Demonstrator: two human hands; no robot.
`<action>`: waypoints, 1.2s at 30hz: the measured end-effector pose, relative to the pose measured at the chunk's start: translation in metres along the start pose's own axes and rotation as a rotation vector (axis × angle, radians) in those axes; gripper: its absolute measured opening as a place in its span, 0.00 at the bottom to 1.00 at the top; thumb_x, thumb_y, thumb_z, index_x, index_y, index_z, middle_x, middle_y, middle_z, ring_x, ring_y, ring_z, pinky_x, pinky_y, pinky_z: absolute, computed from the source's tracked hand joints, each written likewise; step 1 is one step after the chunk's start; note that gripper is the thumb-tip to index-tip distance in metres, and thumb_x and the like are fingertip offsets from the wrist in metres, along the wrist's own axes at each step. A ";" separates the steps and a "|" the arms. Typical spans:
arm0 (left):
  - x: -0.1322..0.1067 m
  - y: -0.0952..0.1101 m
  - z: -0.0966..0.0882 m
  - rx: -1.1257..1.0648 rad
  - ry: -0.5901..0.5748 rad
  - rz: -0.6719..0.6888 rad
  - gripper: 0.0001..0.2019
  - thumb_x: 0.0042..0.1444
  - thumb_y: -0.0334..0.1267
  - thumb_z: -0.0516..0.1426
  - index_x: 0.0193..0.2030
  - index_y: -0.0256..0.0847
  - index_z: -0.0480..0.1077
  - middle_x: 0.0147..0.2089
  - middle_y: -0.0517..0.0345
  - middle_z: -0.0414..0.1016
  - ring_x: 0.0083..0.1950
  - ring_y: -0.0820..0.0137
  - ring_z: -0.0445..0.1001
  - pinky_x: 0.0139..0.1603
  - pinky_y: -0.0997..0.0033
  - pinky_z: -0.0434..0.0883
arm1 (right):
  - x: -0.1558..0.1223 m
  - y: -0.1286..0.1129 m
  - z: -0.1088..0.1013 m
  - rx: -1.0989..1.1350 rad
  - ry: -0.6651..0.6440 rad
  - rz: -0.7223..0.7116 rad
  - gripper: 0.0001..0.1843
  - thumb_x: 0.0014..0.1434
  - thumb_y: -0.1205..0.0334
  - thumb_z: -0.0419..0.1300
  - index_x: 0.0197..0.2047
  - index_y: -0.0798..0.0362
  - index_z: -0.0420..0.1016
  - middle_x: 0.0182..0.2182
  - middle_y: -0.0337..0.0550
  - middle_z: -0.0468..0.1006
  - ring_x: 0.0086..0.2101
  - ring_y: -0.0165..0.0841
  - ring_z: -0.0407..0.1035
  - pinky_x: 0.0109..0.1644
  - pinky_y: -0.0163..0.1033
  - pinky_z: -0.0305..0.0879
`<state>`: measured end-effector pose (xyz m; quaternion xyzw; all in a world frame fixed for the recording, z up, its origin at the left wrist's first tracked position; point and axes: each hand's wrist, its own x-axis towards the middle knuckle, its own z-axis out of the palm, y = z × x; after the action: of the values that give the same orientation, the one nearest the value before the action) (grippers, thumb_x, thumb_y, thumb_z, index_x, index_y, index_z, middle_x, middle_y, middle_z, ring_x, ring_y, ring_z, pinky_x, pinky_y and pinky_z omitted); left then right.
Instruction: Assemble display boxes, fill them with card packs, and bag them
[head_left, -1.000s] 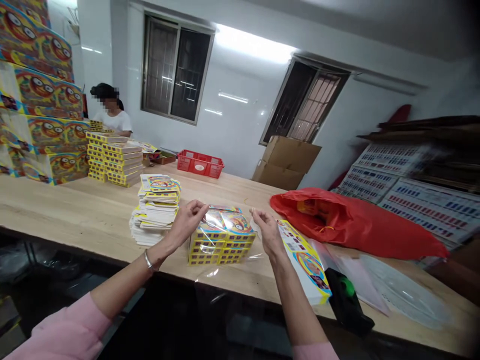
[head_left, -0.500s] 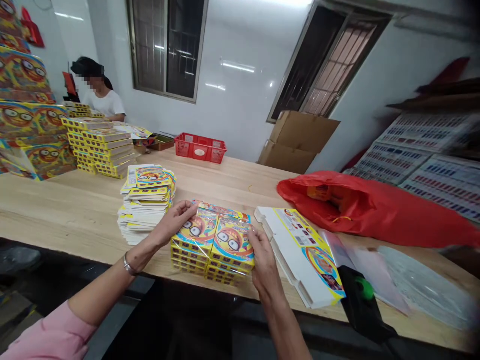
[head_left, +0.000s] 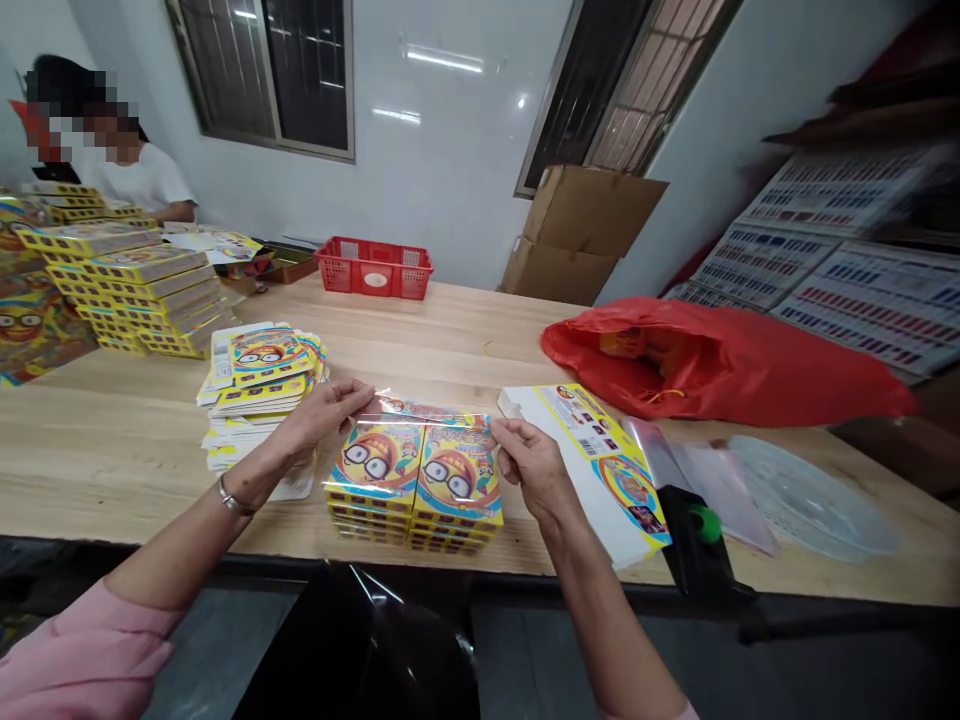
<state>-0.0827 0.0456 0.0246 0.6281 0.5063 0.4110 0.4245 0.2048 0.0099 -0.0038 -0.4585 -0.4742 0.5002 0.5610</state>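
Note:
A block of small yellow cartoon-printed boxes, stacked several high in two columns, sits near the front edge of the wooden table inside a clear plastic wrap. My left hand pinches the wrap at the block's far left corner. My right hand pinches the wrap at the far right corner. Both hands have their fingers closed on the film. A flat printed carton lies just right of my right hand.
A pile of flat printed cards stands left of the block. Further off are stacks of yellow boxes, a red basket, a red plastic bag, a black tape dispenser and clear film sheets. Another person sits at the far left.
The camera tilted down and right. Both hands came down from above the block, then shifted to its far corners, pinching the clear wrap there.

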 end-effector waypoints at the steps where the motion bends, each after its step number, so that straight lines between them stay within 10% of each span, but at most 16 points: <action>1: 0.002 -0.001 -0.001 0.012 0.008 0.012 0.23 0.52 0.60 0.60 0.28 0.37 0.72 0.26 0.56 0.75 0.23 0.76 0.64 0.23 0.77 0.58 | 0.003 0.001 0.000 -0.005 0.001 0.001 0.22 0.49 0.43 0.69 0.27 0.54 0.73 0.15 0.32 0.66 0.15 0.22 0.49 0.18 0.32 0.41; 20: 0.018 -0.015 0.010 0.427 0.243 0.146 0.17 0.57 0.49 0.55 0.23 0.40 0.68 0.19 0.62 0.68 0.24 0.72 0.63 0.27 0.73 0.57 | 0.032 0.016 -0.002 -0.572 0.128 -0.148 0.22 0.53 0.41 0.61 0.23 0.51 0.67 0.19 0.35 0.66 0.22 0.28 0.58 0.26 0.34 0.52; 36: 0.024 -0.025 0.010 0.444 0.161 0.096 0.18 0.56 0.51 0.55 0.22 0.41 0.64 0.20 0.62 0.66 0.25 0.73 0.61 0.27 0.73 0.56 | 0.037 0.018 -0.009 -0.568 0.069 -0.122 0.26 0.50 0.37 0.62 0.20 0.51 0.65 0.20 0.36 0.65 0.24 0.29 0.57 0.28 0.37 0.52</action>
<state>-0.0768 0.0716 0.0003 0.6945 0.5859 0.3583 0.2142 0.2134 0.0483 -0.0205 -0.5846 -0.6026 0.2969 0.4551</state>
